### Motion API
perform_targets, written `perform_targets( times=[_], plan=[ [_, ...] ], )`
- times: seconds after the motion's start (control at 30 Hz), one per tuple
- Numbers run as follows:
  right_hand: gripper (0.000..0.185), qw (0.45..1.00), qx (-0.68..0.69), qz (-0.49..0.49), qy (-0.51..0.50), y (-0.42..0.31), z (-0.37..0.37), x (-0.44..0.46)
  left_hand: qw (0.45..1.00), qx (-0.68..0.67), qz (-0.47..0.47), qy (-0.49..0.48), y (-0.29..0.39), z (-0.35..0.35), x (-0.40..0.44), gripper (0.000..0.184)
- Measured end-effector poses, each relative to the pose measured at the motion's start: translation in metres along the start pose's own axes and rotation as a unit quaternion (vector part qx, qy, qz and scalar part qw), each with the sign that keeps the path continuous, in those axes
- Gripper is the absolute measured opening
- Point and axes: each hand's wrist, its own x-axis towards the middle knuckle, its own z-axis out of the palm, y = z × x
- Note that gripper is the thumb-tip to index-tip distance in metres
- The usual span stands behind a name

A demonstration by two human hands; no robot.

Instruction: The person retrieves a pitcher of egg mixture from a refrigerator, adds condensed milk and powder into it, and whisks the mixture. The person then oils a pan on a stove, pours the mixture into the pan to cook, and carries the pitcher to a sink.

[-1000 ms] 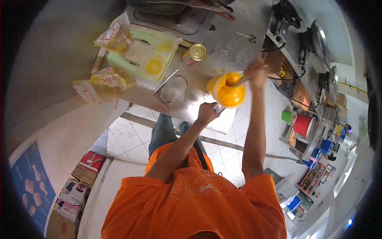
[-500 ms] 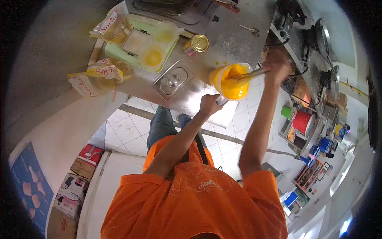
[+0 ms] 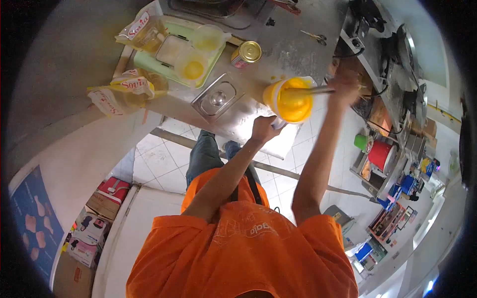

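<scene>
My left hand (image 3: 264, 130) is closed around the handle of a jug (image 3: 271, 95), which is tilted toward the right. Inside the jug is a thick, bright yellow mixture (image 3: 298, 108). A whisk (image 3: 315, 91) dips into it, its wires blurred. At the whisk's other end, my right hand (image 3: 344, 88) is smeared by motion but closed on the handle. To the left of the jug lies a steel lid (image 3: 217, 99) with a round knob. A tin can (image 3: 246, 53) stands behind the lid.
A green tray (image 3: 144, 60) carries a white container (image 3: 172, 50) and two plastic jugs (image 3: 193, 69). Oil pouches (image 3: 121, 94) lie at the left. Scissors (image 3: 315, 37) rest farther back. Cooking equipment (image 3: 382, 59) lines the right side, with cables near my right hand.
The whisk has swung to a flatter angle in the yellow mixture, and my right hand has shifted slightly. The jug is turned a little; my left hand keeps its hold.
</scene>
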Motion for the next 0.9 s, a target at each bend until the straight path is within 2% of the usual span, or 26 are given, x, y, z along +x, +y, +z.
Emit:
perform_targets(
  times=[0.03, 0.07, 0.13, 0.2, 0.23, 0.3, 0.37, 0.57, 0.67, 0.7, 0.73, 0.77, 0.8, 0.87, 0.9],
  plan=[
    [0.027, 0.993, -0.087, -0.077, -0.025, 0.040, 0.002, -0.005, 1.000, 0.003, 0.003, -0.006, 0.002, -0.003, 0.003, 0.039],
    [0.027, 0.990, -0.107, -0.087, -0.030, 0.050, 0.001, -0.007, 1.000, 0.004, 0.002, -0.014, 0.006, -0.004, 0.003, 0.039],
    [0.027, 1.000, -0.017, 0.016, -0.008, 0.002, 0.002, 0.006, 1.000, -0.009, -0.013, -0.007, -0.009, 0.012, 0.003, 0.042],
    [0.027, 0.998, 0.016, 0.060, 0.032, -0.015, 0.003, 0.001, 1.000, -0.025, -0.013, -0.006, -0.005, 0.012, -0.001, 0.043],
    [0.027, 0.996, -0.043, 0.056, 0.063, 0.010, 0.012, -0.012, 0.999, -0.028, -0.016, -0.017, -0.001, 0.008, -0.001, 0.043],
    [0.024, 0.998, -0.028, -0.013, -0.060, 0.025, 0.009, -0.015, 0.999, -0.044, -0.018, -0.023, 0.005, 0.004, -0.005, 0.043],
    [0.025, 0.998, -0.039, 0.038, -0.024, -0.014, -0.003, 0.009, 0.999, -0.006, -0.020, -0.030, -0.001, 0.006, 0.000, 0.043],
    [0.030, 0.996, 0.066, 0.044, 0.031, 0.001, -0.011, 0.027, 0.999, -0.042, 0.014, 0.013, -0.011, 0.015, -0.001, 0.043],
    [0.021, 0.991, 0.111, -0.077, -0.017, 0.016, -0.007, -0.007, 0.999, -0.042, 0.021, 0.018, -0.016, 0.019, -0.001, 0.043],
    [0.030, 0.987, -0.072, -0.134, -0.056, 0.026, -0.005, -0.006, 0.999, -0.041, 0.028, 0.015, -0.017, 0.018, 0.003, 0.043],
    [0.027, 0.990, -0.087, -0.102, -0.049, 0.032, -0.011, -0.002, 0.999, -0.042, 0.028, 0.006, -0.014, 0.018, -0.006, 0.043],
    [0.024, 0.999, 0.002, -0.022, -0.024, 0.013, -0.015, 0.009, 0.999, -0.036, 0.024, 0.004, -0.014, 0.016, -0.003, 0.044],
    [0.021, 0.998, 0.063, 0.017, -0.003, -0.003, -0.020, 0.013, 0.999, -0.030, 0.021, 0.001, -0.014, 0.014, 0.001, 0.044],
    [0.015, 0.993, 0.088, 0.021, 0.069, -0.017, -0.018, 0.002, 1.000, -0.011, 0.003, -0.008, -0.002, 0.003, 0.005, 0.044],
    [0.018, 0.994, -0.096, -0.032, 0.049, 0.037, -0.015, 0.003, 1.000, 0.014, 0.019, 0.000, -0.003, 0.004, 0.004, 0.045]
  ],
)
